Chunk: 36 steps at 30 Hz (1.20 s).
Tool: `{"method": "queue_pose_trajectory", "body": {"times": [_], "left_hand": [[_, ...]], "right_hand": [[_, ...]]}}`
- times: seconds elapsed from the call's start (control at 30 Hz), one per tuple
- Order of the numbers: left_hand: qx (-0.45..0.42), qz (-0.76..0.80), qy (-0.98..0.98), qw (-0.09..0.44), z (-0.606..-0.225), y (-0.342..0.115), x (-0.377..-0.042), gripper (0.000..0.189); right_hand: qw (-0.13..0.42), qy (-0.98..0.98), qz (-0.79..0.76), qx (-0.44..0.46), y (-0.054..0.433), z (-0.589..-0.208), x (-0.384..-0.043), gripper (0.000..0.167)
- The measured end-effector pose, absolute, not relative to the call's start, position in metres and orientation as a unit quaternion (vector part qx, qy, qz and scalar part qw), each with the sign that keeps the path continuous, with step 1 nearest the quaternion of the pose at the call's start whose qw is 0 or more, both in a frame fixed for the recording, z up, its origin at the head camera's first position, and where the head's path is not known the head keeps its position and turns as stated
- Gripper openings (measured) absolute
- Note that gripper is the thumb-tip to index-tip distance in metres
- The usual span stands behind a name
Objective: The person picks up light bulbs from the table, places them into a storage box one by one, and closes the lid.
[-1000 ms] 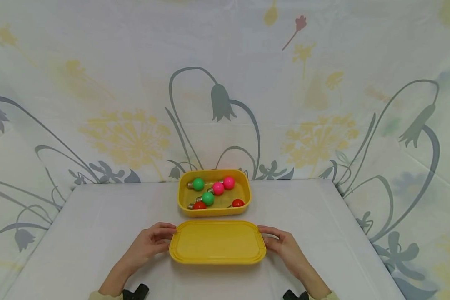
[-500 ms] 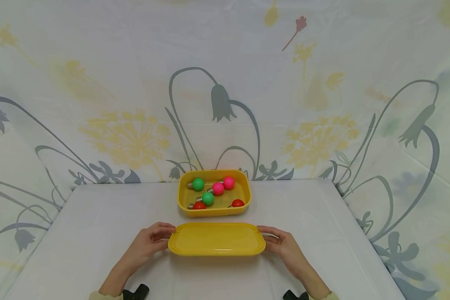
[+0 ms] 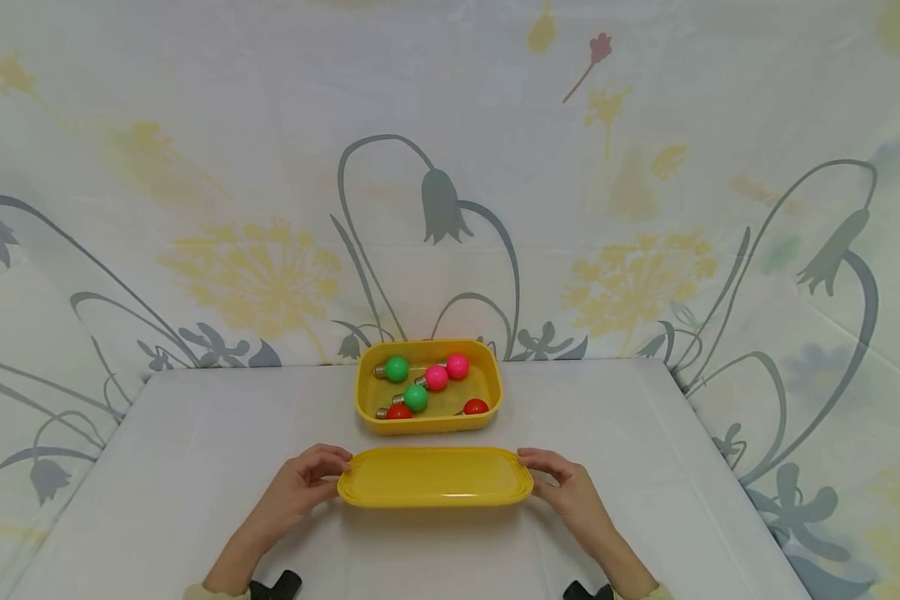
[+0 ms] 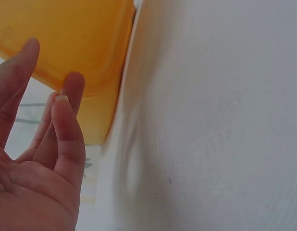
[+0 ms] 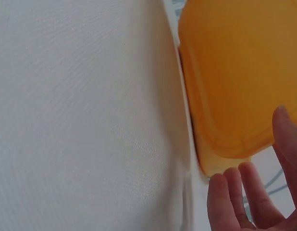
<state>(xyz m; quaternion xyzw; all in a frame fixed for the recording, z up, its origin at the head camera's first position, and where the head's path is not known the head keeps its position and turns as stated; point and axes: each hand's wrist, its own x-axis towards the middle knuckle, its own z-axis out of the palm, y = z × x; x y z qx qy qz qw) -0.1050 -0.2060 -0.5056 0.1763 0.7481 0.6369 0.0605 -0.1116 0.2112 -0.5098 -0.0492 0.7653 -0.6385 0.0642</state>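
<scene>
Both hands hold a yellow plastic lid (image 3: pixel 435 479) by its two short ends, raised over the white table with a soft shadow below it. At its left end the left hand (image 3: pixel 296 485) pinches the rim between thumb and fingers. The right hand (image 3: pixel 573 492) grips the opposite end likewise. In the wrist views the lid's broad face (image 4: pixel 62 33) looks orange, with fingertips at its corner. Just beyond the lid stands a yellow box (image 3: pixel 429 426), open on top. Inside it lie two green bulbs (image 3: pixel 416 397), two pink bulbs (image 3: pixel 437 377) and two red bulbs (image 3: pixel 476 406).
A white cloth covers the table (image 3: pixel 217 433). Behind the box rises a flower-printed backdrop (image 3: pixel 450 275), which also runs along both sides. Black wrist straps (image 3: pixel 276 586) show at the bottom edge of the head view.
The lid has tilted, its near edge coming up, so its top looks narrower from the head. Both hands keep their hold and have barely moved. Box and bulbs are unchanged.
</scene>
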Motion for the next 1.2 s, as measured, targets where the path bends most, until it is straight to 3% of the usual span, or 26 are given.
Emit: {"method": "queue_pose_trajectory", "body": {"times": [0.27,0.57,1.03,1.2], "left_hand": [[0.153,0.616,0.772,0.009,-0.502,-0.2,-0.103,0.015],[0.127,0.574,0.808,-0.03,-0.502,-0.197,-0.104,0.015],[0.085,0.555,0.827,-0.034,-0.499,-0.194,-0.103,0.017],[0.094,0.556,0.825,-0.045,-0.498,-0.194,-0.103,0.017]], "right_hand": [[0.011,0.755,-0.651,-0.083,0.208,-0.509,-0.11,0.022],[-0.012,0.759,-0.645,-0.087,0.206,-0.506,-0.109,0.021],[-0.018,0.784,-0.618,-0.057,0.203,-0.504,-0.11,0.019],[0.006,0.754,-0.655,-0.039,0.2,-0.504,-0.111,0.021]]}}
